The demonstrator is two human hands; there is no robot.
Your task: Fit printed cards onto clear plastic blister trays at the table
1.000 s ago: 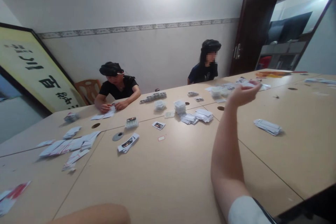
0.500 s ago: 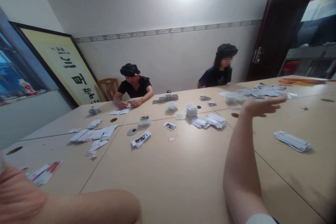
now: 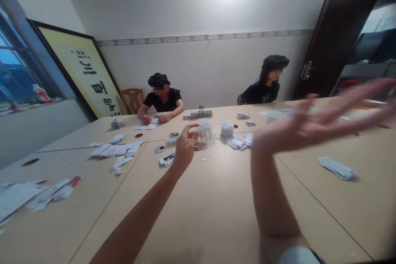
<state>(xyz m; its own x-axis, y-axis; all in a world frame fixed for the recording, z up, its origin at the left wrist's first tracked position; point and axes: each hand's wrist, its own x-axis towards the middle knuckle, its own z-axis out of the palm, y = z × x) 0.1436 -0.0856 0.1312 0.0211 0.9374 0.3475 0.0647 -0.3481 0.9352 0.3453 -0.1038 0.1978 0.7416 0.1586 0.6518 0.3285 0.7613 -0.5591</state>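
Observation:
My left hand (image 3: 185, 142) reaches over the middle of the table, its fingers curled at a clear plastic case (image 3: 203, 138). The case is blurred and overlaps a stack of clear cases (image 3: 204, 123) behind it, so its contents are hard to make out. My right hand (image 3: 312, 121) is raised at the right, fingers spread and smeared by motion, with nothing seen in it. Behind that hand, clear containers (image 3: 274, 115) are partly hidden. Another stack of clear cases (image 3: 227, 128) and white paper slips (image 3: 238, 143) lie between my hands.
Two people (image 3: 162, 101) (image 3: 262, 86) sit across the wooden table (image 3: 216, 206). White slips (image 3: 119, 149) spread at the left, with larger papers (image 3: 18, 198) near the left edge. A bundle of slips (image 3: 336, 168) lies at the right. A grey disc (image 3: 159, 149) rests beside picture cards (image 3: 167, 159).
My left hand has come in from below to the clear case. My right hand has risen and come closer to the camera. A pink-clothed arm at the lower left has left the view.

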